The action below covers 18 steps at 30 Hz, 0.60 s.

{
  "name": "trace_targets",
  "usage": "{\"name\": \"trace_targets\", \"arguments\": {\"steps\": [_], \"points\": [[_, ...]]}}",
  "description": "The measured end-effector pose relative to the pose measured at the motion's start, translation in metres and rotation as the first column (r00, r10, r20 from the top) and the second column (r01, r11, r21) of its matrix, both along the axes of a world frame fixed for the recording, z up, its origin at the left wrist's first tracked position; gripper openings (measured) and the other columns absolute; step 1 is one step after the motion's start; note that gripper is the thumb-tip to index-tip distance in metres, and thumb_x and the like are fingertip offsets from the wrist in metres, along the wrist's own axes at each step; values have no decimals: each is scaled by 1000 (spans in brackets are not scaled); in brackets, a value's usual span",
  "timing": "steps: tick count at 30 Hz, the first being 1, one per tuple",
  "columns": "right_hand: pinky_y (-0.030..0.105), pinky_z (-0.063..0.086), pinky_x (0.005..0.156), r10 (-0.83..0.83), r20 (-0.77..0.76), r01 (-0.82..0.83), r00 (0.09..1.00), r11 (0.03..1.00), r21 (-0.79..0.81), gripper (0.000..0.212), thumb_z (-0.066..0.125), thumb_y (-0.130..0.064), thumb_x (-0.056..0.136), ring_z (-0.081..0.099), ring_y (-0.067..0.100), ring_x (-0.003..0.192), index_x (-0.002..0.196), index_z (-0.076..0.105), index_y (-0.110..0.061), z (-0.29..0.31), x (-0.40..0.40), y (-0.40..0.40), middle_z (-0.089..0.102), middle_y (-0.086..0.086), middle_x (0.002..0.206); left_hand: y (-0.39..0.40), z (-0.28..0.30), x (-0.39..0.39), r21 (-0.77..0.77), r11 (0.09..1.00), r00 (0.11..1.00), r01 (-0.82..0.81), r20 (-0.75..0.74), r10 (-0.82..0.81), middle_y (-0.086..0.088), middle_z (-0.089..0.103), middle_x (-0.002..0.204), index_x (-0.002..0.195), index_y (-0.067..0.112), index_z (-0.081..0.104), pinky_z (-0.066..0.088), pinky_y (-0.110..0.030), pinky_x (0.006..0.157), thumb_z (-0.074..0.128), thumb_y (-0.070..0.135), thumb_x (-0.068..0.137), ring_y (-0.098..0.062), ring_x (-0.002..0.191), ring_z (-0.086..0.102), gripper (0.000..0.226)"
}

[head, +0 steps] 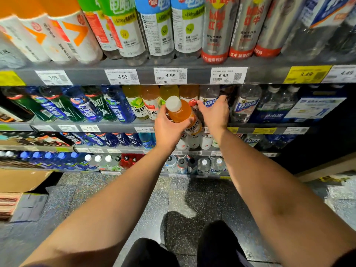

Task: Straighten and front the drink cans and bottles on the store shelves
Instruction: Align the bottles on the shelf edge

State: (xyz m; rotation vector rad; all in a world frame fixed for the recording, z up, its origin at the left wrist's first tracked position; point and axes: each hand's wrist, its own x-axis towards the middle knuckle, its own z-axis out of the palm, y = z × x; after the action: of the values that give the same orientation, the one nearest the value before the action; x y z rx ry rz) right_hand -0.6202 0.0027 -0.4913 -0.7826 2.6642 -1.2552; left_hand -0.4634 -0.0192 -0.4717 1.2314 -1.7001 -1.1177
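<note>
Left hand grips the orange bottle round its lower body, cap tilted toward the camera, held just off the shelf edge. Full, so probably fairly heavy; smooth plastic, likely slippery, stiff enough to hold mid-body. Right hand reaches past it into the row, fingers curled over a clear bottle; both arms extended.

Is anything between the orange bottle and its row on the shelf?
Yes. The right hand reaches into the shelf just right of the orange bottle, which the left hand holds tilted in front of the vitamin-water row. The slot behind is hidden.
</note>
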Motion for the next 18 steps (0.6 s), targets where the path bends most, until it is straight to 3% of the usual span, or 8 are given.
{"name": "trace_targets", "arguments": {"steps": [4, 8, 12, 18], "points": [[38, 56, 77, -68, 21, 70, 997, 992, -107, 66, 77, -45, 71, 62, 31, 101, 116, 50, -4, -1, 0, 12, 59, 14, 116, 5, -2, -5, 19, 1000, 1000, 5, 10, -6, 7, 66, 112, 121, 25, 56, 55, -39, 93, 89, 46, 57, -11, 103, 63, 75], [23, 45, 76, -90, -89, 79, 992, 990, -117, 70, 82, -39, 67, 56, 25, 102, 119, 53, -1, 0, -10, 31, 49, 13, 124, 14, 2, -18, 14, 1000, 999, -20, 31, 20, 7, 66, 109, 124, 19, 57, 53, -33, 90, 90, 40, 63, -11, 99, 62, 72], [29, 45, 70, -131, -172, 126, 976, 991, -41, 69, 78, -39, 69, 56, 28, 104, 120, 49, -4, 6, -14, 41, 52, 13, 121, 22, 4, -38, 40, 998, 998, -55, 37, 54, 3, 69, 110, 123, 19, 57, 55, -38, 91, 86, 45, 60, -15, 99, 66, 74], [39, 50, 78, -159, -239, 136, 958, 985, -110, 68, 80, -32, 67, 56, 34, 107, 120, 51, -2, 4, -16, 47, 53, 16, 118, 26, 6, -71, 16, 990, 990, -137, 42, 136, 0, 67, 120, 131, 19, 56, 51, -40, 97, 83, 48, 59, -19, 112, 62, 82]]}}
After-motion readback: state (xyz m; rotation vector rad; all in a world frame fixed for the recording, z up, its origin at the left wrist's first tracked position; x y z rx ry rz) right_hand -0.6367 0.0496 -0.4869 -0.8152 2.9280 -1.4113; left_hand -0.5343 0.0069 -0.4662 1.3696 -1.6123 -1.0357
